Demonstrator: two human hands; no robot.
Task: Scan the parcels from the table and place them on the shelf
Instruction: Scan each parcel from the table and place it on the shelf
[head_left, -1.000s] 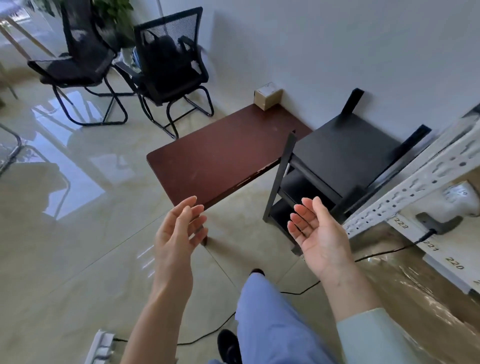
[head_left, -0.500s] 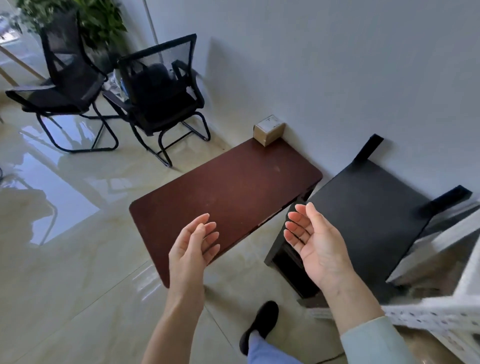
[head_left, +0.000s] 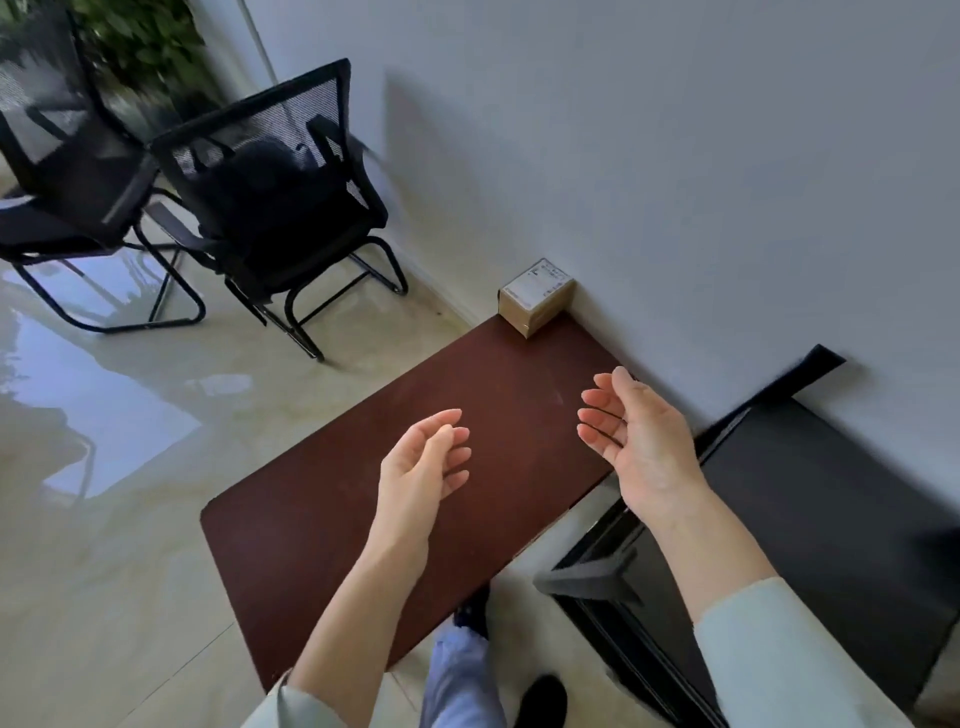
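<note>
A small cardboard parcel (head_left: 536, 298) with a white label on top sits at the far corner of the dark brown table (head_left: 332, 519), touching the grey wall (head_left: 675, 156); it stands upright and is the only thing on the tabletop. Both hands are raised over the table, well short of the parcel; the left hand (head_left: 421, 467) is over the middle of the tabletop with its fingers loosely curled and holding nothing; the right hand (head_left: 636, 441) is over the right edge of the table, palm turned to the left, fingers relaxed and slightly bent, also holding nothing. Pale sleeves (head_left: 779, 660) cover both forearms near the bottom of the view; a leg in blue trousers (head_left: 457, 680) and a black shoe (head_left: 540, 701) show below the near edge of the table.

Just to the right of the table stands a black shelf unit (head_left: 831, 519), its flat top against the wall and lower levels visible at its near left side. On the far left two black mesh chairs (head_left: 270, 208) stand side by side on the glossy pale floor (head_left: 104, 571); a dark bag (head_left: 260, 187) lies on the seat of the nearer one; green leaves of a plant (head_left: 145, 41) show behind them, blurred.
</note>
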